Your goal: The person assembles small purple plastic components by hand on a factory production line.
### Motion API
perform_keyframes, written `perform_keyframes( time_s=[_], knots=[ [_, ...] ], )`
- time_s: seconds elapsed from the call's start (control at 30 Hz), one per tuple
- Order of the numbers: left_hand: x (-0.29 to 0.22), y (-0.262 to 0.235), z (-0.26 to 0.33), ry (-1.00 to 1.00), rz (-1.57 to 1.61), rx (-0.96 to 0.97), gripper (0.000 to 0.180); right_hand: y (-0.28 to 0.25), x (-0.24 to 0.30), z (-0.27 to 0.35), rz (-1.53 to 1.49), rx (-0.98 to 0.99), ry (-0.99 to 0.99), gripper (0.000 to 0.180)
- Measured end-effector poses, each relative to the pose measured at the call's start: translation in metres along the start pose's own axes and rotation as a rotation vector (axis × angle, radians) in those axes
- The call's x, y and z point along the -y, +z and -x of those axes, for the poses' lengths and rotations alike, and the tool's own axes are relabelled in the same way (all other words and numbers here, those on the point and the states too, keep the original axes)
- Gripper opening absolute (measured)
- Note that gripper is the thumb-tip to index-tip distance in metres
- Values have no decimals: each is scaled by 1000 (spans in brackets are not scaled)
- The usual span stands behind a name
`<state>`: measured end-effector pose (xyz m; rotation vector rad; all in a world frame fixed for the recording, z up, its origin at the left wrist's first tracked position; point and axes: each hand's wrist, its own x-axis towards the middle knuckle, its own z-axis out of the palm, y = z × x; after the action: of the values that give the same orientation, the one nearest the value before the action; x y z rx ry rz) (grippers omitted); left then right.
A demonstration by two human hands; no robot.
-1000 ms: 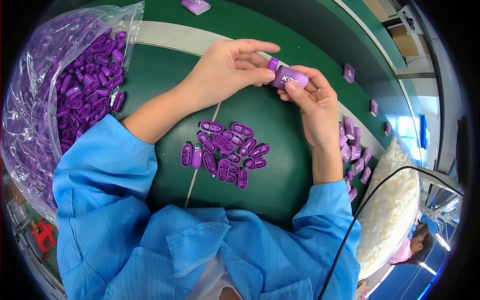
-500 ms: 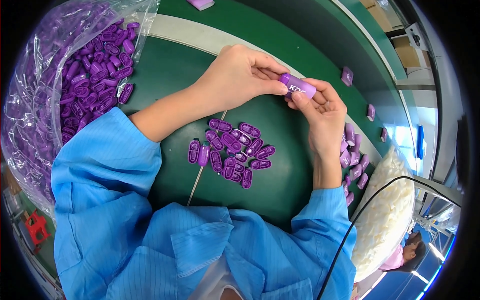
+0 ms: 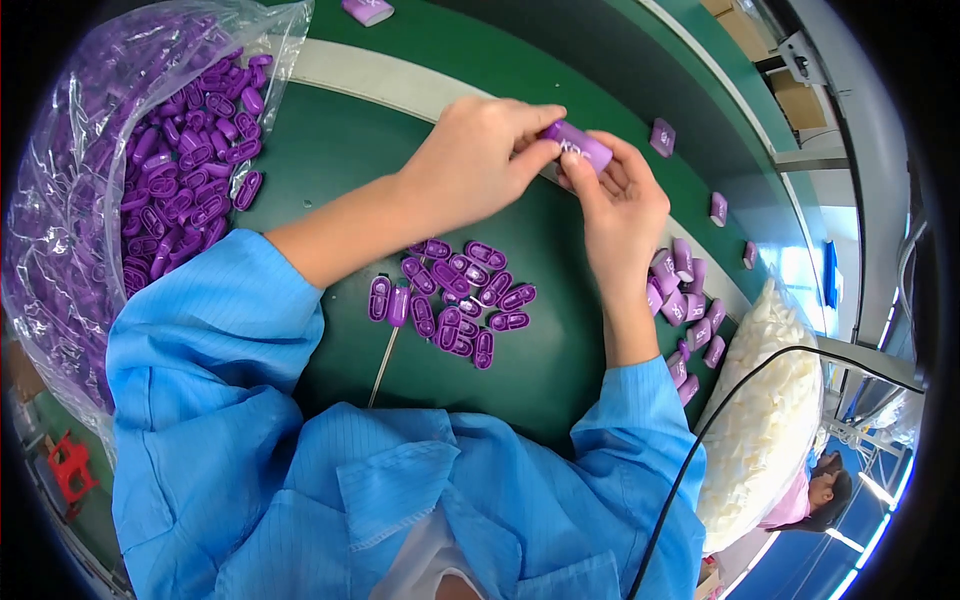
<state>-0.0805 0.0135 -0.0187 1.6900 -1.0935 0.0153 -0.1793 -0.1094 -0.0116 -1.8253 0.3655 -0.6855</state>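
Observation:
Over the far side of the green table, my left hand (image 3: 470, 150) pinches the dark purple end cap (image 3: 555, 129) of a small plastic piece between thumb and fingers. My right hand (image 3: 622, 205) is closed round its light purple casing (image 3: 590, 150), which carries white lettering. Cap and casing meet end to end; whether they are fully joined I cannot tell. Below my hands lies a loose group of dark purple oval caps (image 3: 484, 255), most with the hollow side up. To the right of my right wrist sits a cluster of light purple casings (image 3: 675, 305).
A clear plastic bag (image 3: 60, 230) full of purple caps (image 3: 185, 150) spills open at the left. Single casings (image 3: 663, 137) lie along the green strip beyond the pale rail (image 3: 370, 80). At the right stand a bag of cream-coloured pieces (image 3: 765, 420) and a black cable (image 3: 700, 450).
The whole view has shifted a little, so most things sit further left. My hands still grip the same piece, now slightly higher and further left in the picture.

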Motion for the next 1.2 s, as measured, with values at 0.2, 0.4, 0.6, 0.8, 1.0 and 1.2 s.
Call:
perform_keyframes(
  time_s=[0.2,0.4,0.6,0.8,1.0,1.2],
  knots=[
    [51,-16,-57,-346,72,136,32,-15,-7,-67,493,77,-35,41],
    [58,-28,-76,-465,-120,110,24,-83,-43,-125,1260,14,97,54],
    [41,-41,-41,202,-484,35,21,-66,-27,-100,1066,42,73,47],
    [-24,-83,45,4,-291,598,15,-30,19,-18,-212,346,434,41],
    [-28,-61,39,-82,-204,512,16,-15,9,16,-563,433,595,27],
    [-2,-28,-2,-536,416,462,17,-11,0,8,-624,327,532,21]
  ],
)
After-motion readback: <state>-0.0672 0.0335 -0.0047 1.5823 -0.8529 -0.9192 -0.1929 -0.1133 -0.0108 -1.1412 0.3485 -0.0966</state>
